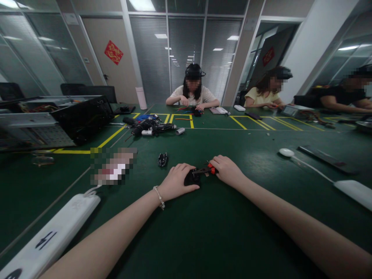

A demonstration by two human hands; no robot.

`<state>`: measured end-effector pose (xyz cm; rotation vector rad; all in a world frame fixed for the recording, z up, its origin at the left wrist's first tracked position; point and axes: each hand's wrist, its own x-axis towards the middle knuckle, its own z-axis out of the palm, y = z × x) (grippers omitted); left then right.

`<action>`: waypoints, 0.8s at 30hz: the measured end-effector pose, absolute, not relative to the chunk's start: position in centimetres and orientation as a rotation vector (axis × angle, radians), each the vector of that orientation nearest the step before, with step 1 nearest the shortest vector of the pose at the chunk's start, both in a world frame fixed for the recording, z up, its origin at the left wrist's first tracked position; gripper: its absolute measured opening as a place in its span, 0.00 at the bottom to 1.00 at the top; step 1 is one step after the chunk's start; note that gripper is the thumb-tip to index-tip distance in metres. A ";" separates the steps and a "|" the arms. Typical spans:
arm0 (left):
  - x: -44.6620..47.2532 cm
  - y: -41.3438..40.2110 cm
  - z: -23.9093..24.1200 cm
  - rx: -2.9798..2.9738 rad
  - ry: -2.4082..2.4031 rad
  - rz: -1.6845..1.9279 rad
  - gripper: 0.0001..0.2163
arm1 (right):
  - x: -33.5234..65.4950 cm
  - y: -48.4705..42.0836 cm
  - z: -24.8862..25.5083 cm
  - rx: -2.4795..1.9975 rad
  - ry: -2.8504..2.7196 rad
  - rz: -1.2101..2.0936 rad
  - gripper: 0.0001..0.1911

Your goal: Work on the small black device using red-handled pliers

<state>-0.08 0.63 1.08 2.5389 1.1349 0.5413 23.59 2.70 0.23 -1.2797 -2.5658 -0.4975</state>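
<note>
My left hand (177,181) is closed around a small black part (192,178) on the green table, thumb on the near side and fingers on the far side. What kind of part it is, I cannot make out. Pliers (205,169) with red handles sit in my right hand (226,169), their dark jaws reaching left onto the black part. Whether the jaws grip anything is too small to see. A black piece with metal bits (162,159) lies on the table, left of and beyond my left hand.
White power strips lie at left (55,232) and right (356,192). A pile of tools and cables (148,126) lies farther back, near an opened computer case (84,120). A white mouse (286,152) is at right. Several people sit across the table (174,240).
</note>
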 end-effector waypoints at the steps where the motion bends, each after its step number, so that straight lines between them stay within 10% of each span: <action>1: -0.1 0.6 1.1 2.541 1.133 0.545 0.26 | 23.6 2.7 0.2 -1.284 -2.566 -0.502 0.16; 24: -0.1 0.5 1.3 2.530 1.132 0.537 0.26 | 23.6 2.7 0.2 -1.296 -2.569 -0.493 0.17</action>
